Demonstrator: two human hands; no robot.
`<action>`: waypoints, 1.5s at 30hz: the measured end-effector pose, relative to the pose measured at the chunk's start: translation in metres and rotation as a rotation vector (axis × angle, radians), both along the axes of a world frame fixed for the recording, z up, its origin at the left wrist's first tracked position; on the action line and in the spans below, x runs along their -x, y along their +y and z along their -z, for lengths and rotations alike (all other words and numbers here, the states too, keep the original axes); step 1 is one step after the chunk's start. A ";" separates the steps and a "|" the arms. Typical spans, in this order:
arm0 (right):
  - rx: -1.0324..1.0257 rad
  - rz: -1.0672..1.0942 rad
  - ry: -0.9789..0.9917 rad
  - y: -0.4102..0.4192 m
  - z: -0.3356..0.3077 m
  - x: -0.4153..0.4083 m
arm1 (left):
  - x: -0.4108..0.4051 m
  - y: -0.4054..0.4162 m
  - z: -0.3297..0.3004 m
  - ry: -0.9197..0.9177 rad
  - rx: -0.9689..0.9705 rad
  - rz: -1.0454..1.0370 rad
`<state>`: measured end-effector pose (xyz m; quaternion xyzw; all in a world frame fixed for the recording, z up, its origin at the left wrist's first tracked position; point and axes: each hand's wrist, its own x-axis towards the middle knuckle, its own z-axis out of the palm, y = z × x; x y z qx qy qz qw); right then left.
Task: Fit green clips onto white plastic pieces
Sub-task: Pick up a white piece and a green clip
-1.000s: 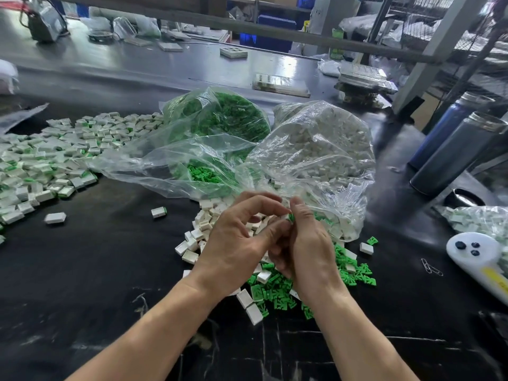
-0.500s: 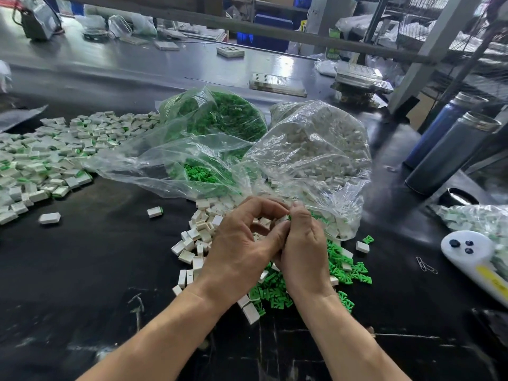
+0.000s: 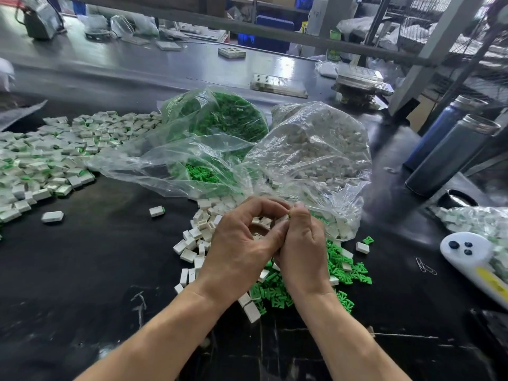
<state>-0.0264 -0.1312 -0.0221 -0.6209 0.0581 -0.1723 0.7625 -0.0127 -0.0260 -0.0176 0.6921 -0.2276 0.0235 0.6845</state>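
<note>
Fingertips of my left hand [image 3: 242,251] and right hand [image 3: 301,243] are pinching a light, stiff white piece [image 3: 281,220] by its sides, seating a tiny green clip [image 3: 289,213].

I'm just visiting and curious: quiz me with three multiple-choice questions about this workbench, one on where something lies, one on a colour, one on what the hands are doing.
1. Where does the big spread of finished pieces lie?
A. far left
B. far right
C. under the wrists

2. What colour are the loose clips below the hands?
A. blue
B. green
C. red

3. What are the hands doing?
A. lying flat
B. pinching a small part together
C. lifting a bag

Key: 1 A, the finished pieces cover the table's left side. 2 B, the loose clips are green. 3 B, the left hand and right hand meet, fingertips curled on something small.
</note>
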 end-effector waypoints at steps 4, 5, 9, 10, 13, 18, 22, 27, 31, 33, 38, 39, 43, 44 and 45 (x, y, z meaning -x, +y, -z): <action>0.025 0.004 -0.013 0.000 -0.001 0.001 | 0.000 0.000 0.000 -0.004 0.006 -0.004; 0.037 0.010 -0.018 0.000 -0.002 0.001 | 0.000 0.000 0.000 -0.006 0.005 -0.006; 0.078 -0.010 -0.018 0.000 -0.002 0.004 | -0.001 0.000 0.001 0.019 0.013 -0.016; 0.090 -0.016 -0.005 0.000 -0.002 0.005 | -0.001 0.000 0.002 0.029 0.016 -0.016; 0.149 -0.013 0.012 -0.006 -0.003 0.007 | -0.004 0.004 0.002 0.055 0.017 -0.048; 0.248 0.024 -0.023 -0.025 -0.004 0.005 | -0.011 0.012 0.002 0.090 0.022 -0.143; 0.396 -0.019 -0.091 -0.024 -0.003 0.006 | -0.011 0.014 0.002 0.085 0.009 -0.166; 0.444 0.052 -0.067 -0.025 0.001 0.005 | -0.013 0.020 0.000 0.069 -0.067 -0.165; 0.526 0.106 0.052 -0.037 0.004 0.002 | -0.026 0.042 -0.002 0.027 -0.263 -0.319; 0.579 0.122 0.093 -0.041 0.005 0.002 | -0.038 0.060 -0.003 0.052 -0.441 -0.419; 0.648 0.127 0.124 -0.043 0.006 0.002 | -0.060 0.095 -0.005 0.214 -0.733 -0.606; 0.654 0.127 0.126 -0.043 0.006 0.002 | -0.062 0.099 -0.006 0.227 -0.767 -0.638; 0.640 0.135 0.145 -0.045 0.007 0.002 | -0.069 0.114 -0.005 0.301 -0.903 -0.704; 0.639 0.137 0.146 -0.045 0.006 0.002 | -0.071 0.116 -0.005 0.313 -0.937 -0.706; 0.638 0.137 0.145 -0.046 0.006 0.002 | -0.072 0.118 -0.005 0.319 -0.961 -0.708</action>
